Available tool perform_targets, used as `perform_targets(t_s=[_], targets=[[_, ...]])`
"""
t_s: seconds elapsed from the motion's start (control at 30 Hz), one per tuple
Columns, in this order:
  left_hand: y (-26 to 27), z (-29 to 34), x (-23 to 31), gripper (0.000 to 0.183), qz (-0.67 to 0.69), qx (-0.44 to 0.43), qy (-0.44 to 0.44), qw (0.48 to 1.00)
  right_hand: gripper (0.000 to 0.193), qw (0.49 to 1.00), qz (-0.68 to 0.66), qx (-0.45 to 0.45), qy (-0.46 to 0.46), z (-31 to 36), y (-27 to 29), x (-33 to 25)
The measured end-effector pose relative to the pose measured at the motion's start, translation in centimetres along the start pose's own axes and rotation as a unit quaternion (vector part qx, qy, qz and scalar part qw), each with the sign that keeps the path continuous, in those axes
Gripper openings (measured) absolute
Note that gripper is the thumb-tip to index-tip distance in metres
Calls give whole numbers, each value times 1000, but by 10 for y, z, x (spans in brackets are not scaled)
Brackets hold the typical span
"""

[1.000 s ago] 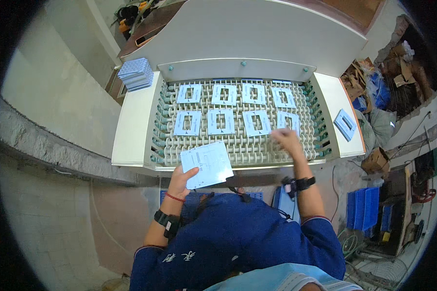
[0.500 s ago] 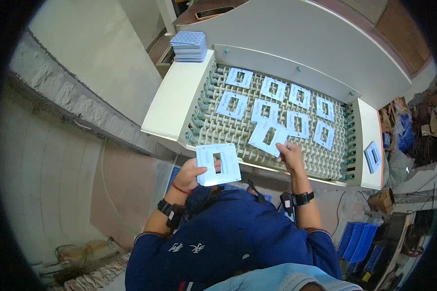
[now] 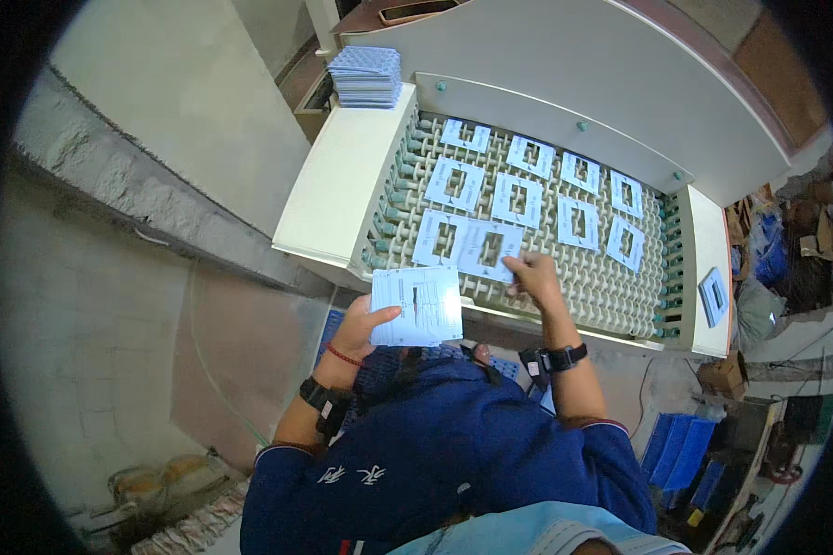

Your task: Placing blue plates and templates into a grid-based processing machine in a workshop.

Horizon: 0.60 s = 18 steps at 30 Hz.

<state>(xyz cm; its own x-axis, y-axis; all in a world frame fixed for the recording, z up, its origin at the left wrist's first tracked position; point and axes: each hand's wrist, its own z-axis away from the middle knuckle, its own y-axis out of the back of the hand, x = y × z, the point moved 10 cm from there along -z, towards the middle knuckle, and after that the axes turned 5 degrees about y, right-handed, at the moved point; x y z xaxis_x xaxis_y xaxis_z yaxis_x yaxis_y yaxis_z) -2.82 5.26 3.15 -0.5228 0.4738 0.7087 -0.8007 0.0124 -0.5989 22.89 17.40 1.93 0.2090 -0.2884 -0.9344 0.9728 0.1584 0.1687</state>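
My left hand (image 3: 354, 326) grips a small stack of thin, light-blue square panels (image 3: 435, 319) with rectangular cutouts, thumb on top, in front of the roller conveyor's near edge. My right hand (image 3: 536, 277) pinches the near right corner of a single panel (image 3: 472, 260) of the same kind over the near part of the rollers (image 3: 578, 291). Directly left of it, a matching panel (image 3: 425, 246) lies at the front left; their edges meet or overlap slightly. Beyond them, two rows of such panels (image 3: 505, 200) rest spaced apart on the rollers.
A tall stack of blue panels (image 3: 366, 79) stands on the white left ledge (image 3: 329, 203). A few panels (image 3: 712, 297) lie on the right ledge. A phone (image 3: 418, 11) rests on top of the machine behind its upright grey panel (image 3: 546, 69). Blue bins (image 3: 677, 453) stand at lower right.
A further panel now lies at the front left of the rollers. My right hand has moved slightly left and nearer, a panel still in it. The rows sit higher in the picture; the view has shifted somewhat.
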Motion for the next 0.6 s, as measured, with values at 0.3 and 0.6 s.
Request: perform_targets(t_s=[0.3,0.6], targets=[[-39,-45,-15,36,-40,-7,26,999,30,980,112,1,163,55,5,-17],[-70,-53,-27,32,-4,-50,62,997,21,992,-67,99,26,51,130,30]])
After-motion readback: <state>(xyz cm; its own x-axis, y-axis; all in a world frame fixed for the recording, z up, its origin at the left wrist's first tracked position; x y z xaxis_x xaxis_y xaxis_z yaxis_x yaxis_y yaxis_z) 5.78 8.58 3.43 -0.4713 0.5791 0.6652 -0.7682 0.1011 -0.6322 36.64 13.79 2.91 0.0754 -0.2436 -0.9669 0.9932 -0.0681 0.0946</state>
